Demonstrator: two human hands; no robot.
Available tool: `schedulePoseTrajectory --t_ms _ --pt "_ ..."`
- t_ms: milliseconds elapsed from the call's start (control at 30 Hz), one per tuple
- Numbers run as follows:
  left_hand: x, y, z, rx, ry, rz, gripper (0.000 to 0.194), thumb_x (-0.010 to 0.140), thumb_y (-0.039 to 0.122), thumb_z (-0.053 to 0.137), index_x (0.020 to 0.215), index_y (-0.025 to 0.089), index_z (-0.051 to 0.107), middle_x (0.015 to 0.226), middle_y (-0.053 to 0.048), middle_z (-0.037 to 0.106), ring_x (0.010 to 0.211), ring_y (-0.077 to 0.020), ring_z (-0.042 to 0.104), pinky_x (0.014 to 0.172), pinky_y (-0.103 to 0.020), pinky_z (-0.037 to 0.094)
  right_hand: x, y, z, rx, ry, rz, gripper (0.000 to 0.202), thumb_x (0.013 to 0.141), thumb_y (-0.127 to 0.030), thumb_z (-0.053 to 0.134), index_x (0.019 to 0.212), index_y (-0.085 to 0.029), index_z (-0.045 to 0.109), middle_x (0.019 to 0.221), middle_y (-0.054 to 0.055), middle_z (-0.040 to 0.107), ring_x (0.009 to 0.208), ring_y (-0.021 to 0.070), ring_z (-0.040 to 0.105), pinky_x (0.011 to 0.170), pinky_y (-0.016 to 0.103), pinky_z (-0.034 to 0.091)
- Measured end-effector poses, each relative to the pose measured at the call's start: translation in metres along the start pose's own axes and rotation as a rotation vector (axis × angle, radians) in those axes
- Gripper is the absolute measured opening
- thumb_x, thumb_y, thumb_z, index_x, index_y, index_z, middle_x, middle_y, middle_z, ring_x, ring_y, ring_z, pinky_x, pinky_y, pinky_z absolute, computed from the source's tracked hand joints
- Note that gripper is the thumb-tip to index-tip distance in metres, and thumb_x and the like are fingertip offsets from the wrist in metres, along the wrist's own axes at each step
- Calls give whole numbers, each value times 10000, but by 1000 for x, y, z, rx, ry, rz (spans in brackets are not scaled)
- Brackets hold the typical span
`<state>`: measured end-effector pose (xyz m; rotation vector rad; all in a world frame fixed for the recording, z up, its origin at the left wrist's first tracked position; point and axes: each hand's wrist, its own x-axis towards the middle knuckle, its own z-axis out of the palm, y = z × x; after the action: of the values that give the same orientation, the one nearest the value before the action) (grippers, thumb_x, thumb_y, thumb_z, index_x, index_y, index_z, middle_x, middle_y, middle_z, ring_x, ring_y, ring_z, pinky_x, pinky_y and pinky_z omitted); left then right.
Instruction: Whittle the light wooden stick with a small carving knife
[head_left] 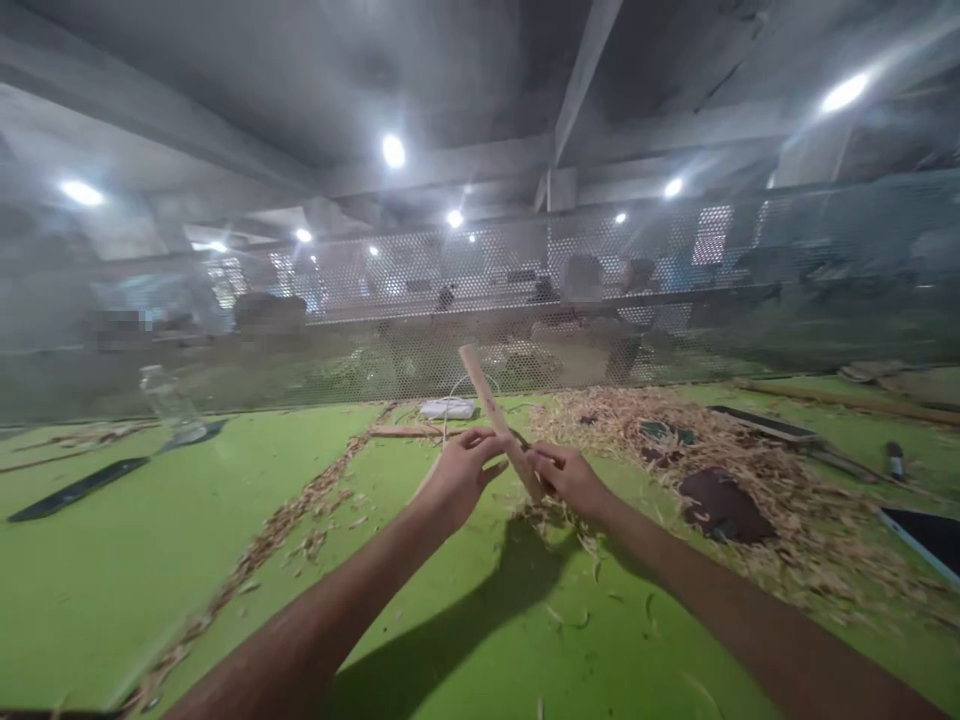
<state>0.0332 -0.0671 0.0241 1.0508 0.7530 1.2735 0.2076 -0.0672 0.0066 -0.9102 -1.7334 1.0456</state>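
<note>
Two hands: the left hand (459,478) is touching the stick's middle with its fingertips, how firmly I cannot tell; the right hand (577,482) is grasping its lower part.
Wooden stick (489,408): leaning at the frame's centre, its top pointing upper left.
Good hold: probably depending on both hands sharing the load, fingertips staying light and the lean staying steady.
Shavings (795,500): lying right of centre; loose curls beneath the stick could be spoiling any firm footing on the green table (247,480).
</note>
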Motion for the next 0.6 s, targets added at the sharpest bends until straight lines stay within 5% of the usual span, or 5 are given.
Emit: schedulePoseTrajectory --t_ms 200,333,433,533,600 --pt "15 -23 -21 275 168 177 294 731 406 760 835 162 633 908 -83 644 882 -198 606 774 -322 470 0 15 -14 174 22 142 420 782 -502 716 1034 -169 672 627 -28 524 452 66 363 396 199 275" --pt "22 -20 -46 809 547 622 231 815 351 652 946 172 586 1117 -136 539 1059 -269 520 917 -429 432 8 15 -45 201 71 154 290 807 -421 691 960 -175 697 588 -34 467 447 66 325 379 194 251" --pt "24 -15 -56 1104 325 770 156 846 333 620 918 198 589 1137 -126 531 1133 -280 472 987 -441 378 10 14 -66 172 28 181 232 835 -376 642 916 -168 706 561 -46 421 436 66 269 376 199 213" --pt "22 -19 -51 1224 -86 592 197 882 394 589 816 208 582 914 -78 595 867 -226 531 814 -364 420 9 11 -77 156 -17 200 229 861 -372 592 892 -170 696 545 -48 402 436 72 254 386 210 200" --pt "18 -25 -46 1271 -192 400 267 904 438 551 767 209 549 725 -37 562 654 -181 472 659 -313 383 7 8 -78 167 -14 202 235 878 -372 567 867 -168 683 533 -45 400 435 75 262 394 217 199"
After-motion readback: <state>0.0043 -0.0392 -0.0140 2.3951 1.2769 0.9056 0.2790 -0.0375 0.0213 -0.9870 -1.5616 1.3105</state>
